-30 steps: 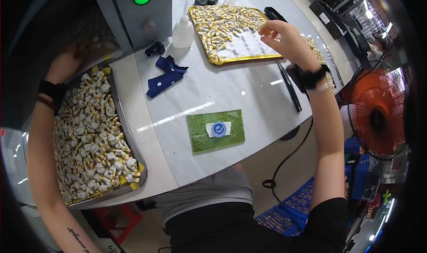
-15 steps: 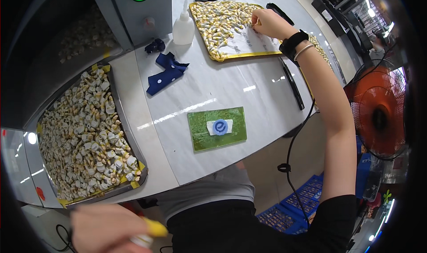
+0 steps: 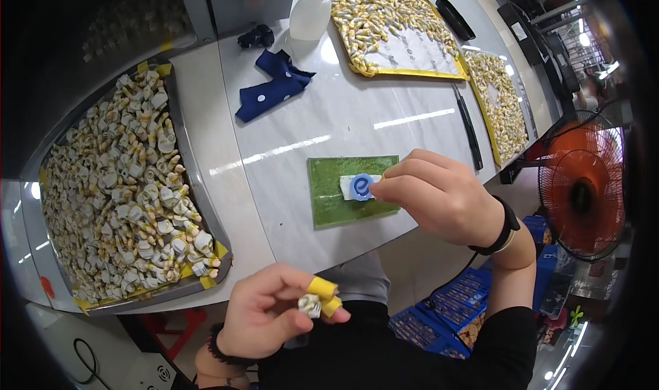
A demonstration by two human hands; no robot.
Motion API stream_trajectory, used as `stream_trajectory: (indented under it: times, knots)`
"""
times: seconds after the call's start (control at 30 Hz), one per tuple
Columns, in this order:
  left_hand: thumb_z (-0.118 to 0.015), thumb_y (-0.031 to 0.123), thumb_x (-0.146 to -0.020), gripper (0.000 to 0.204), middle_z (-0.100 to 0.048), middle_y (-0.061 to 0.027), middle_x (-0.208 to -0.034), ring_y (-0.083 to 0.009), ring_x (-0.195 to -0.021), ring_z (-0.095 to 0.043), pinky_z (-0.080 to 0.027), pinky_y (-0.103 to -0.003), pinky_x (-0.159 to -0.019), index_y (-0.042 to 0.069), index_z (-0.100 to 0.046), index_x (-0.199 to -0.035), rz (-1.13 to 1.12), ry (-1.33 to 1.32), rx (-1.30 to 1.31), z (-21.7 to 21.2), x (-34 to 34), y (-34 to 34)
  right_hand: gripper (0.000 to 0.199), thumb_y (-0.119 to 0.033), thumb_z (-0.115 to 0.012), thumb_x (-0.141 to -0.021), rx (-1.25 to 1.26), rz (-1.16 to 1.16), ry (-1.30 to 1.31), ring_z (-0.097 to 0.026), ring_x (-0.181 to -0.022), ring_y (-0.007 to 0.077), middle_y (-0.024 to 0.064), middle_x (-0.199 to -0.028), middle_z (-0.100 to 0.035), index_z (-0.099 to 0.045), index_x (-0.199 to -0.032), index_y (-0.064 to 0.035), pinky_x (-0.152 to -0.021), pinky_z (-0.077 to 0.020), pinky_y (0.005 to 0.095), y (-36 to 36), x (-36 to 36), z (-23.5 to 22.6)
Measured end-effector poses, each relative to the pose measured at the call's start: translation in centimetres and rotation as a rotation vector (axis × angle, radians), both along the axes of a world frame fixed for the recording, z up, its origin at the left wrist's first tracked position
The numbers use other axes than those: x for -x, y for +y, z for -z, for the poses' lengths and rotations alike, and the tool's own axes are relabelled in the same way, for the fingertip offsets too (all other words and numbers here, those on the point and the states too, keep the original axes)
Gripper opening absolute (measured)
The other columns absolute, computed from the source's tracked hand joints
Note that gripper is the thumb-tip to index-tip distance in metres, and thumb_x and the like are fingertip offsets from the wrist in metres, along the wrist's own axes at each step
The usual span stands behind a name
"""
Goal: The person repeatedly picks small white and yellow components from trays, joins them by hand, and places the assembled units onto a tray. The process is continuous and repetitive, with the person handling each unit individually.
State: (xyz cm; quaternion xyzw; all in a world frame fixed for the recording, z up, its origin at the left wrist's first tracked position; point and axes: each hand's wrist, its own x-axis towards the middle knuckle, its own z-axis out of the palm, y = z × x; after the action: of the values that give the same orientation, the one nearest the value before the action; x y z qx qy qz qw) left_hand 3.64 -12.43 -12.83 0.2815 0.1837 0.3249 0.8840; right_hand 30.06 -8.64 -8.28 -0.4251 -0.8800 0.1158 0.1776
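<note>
My left hand (image 3: 264,314) is closed around a small white moulded piece (image 3: 310,305), pinched between the thumb and fingers; yellow covers wrap two fingertips. My right hand (image 3: 439,194) reaches over the green board (image 3: 326,210) with thumb and fingers pressed together, at the right edge of a blue round piece (image 3: 362,187). That piece has a dark curved mark and sits on a white pad (image 3: 345,187). Anything within the right fingertips is too small or hidden to tell.
A dark tray of white and yellow pieces (image 3: 130,191) stands left. A yellow-edged tray (image 3: 412,73) and another tray (image 3: 506,109) hold small pieces. Also about are a squeeze bottle (image 3: 310,16), navy dotted cloth (image 3: 274,88), black pen-like tool (image 3: 468,129) and orange fan (image 3: 583,187).
My right hand has come back from the far tray to the blue piece on the green board. My left hand has risen and moved right with the white piece. The view has shifted.
</note>
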Motion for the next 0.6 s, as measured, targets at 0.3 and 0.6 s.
stream_trajectory:
  times: [0.3, 0.6]
  knots:
    - [-0.069, 0.012, -0.082, 0.031, -0.063, -0.0154, -0.097, -0.0196, -0.091, -0.064, -0.050, -0.031, -0.082, -0.008, -0.056, -0.101, -0.042, -0.027, 0.124, 0.9, -1.9, 0.8, 0.016, -0.003, -0.057, -0.069, 0.141, 0.007, -0.024, -0.053, -0.075, 0.0262, 0.0097, -0.077, -0.052, -0.053, -0.085, -0.0012, -0.067, -0.0459, 0.0337, 0.1, 0.0, 1.2]
    - [-0.071, 0.036, -0.077, 0.049, -0.063, -0.0171, -0.073, -0.0241, -0.065, -0.065, -0.056, -0.040, -0.063, -0.008, -0.055, -0.089, 0.110, 0.008, 0.309, 0.6, -2.4, 1.3, 0.018, 0.004, -0.063, -0.069, 0.231, -0.007, 0.351, -0.059, -0.068, 0.0240, 0.0080, -0.077, -0.060, -0.064, -0.087, 0.0000, -0.060, -0.0483, 0.0298, -0.1, 1.0, -1.3]
